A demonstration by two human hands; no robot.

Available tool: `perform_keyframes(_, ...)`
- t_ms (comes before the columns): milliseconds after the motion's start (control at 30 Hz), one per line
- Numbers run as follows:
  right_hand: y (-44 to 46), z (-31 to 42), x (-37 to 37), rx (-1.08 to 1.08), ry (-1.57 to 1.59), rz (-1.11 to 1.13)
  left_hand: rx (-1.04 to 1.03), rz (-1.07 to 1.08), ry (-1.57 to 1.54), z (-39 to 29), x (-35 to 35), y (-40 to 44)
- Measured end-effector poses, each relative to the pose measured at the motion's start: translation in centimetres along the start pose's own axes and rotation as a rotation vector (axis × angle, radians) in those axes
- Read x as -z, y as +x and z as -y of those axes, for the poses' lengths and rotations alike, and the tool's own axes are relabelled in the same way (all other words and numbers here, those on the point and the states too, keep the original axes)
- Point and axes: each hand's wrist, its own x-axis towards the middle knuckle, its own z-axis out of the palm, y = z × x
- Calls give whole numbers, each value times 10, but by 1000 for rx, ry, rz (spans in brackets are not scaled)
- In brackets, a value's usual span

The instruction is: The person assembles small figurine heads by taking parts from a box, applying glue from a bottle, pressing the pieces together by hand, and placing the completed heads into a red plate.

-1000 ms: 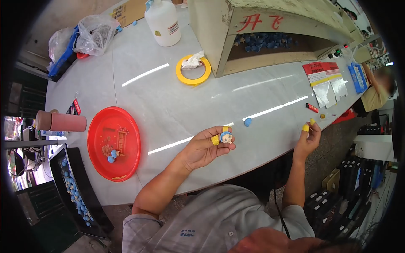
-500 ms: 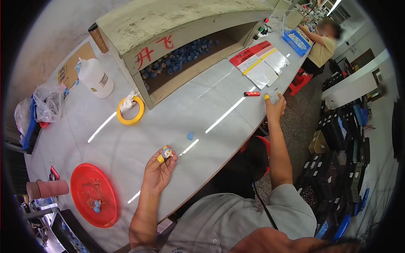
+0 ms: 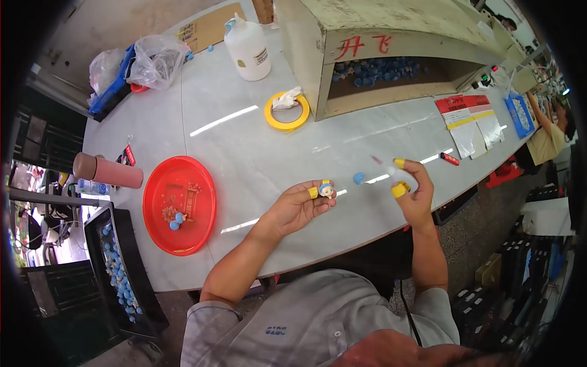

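My left hand [image 3: 299, 208] pinches a small doll head [image 3: 326, 191] with a pale face and blue top between thumb and fingers. Yellow wraps cover some fingertips on both hands. To its right, my right hand [image 3: 419, 196] grips a small translucent squeeze bottle [image 3: 406, 176]. The bottle's thin nozzle points toward the upper left, apart from the doll head. Between the two hands, a small blue cap-like piece [image 3: 358, 178] lies on the grey table [image 3: 275, 162].
A red basin [image 3: 211, 211] holds several small parts. Nearby are a pink flask [image 3: 116, 171], a yellow tape roll [image 3: 269, 118], a white jug [image 3: 247, 49] and a red lighter [image 3: 449, 159]. Blue pieces fill a shelf box [image 3: 391, 43] and a black crate [image 3: 156, 306]. A co-worker [image 3: 550, 137] sits far right.
My right hand has come in from the table's right edge toward my left hand, carrying the squeeze bottle. My left hand still holds the doll head. The camera view has swung left.
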Motion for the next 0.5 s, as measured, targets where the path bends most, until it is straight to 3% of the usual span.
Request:
perform_keyframes(67,4,-1,-15,33,140,163,8,28,19,0,3,0)
perform_keyframes(167,6,-15,-44,-92,549,70,23,47,40,-2,3,1)
perform_keyframes(300,8,-27,-67,115,209,8,29,14,69,-2,-1,-1)
perform_keyframes(500,7,-32,-76,194,164,26,41,49,33,0,8,3)
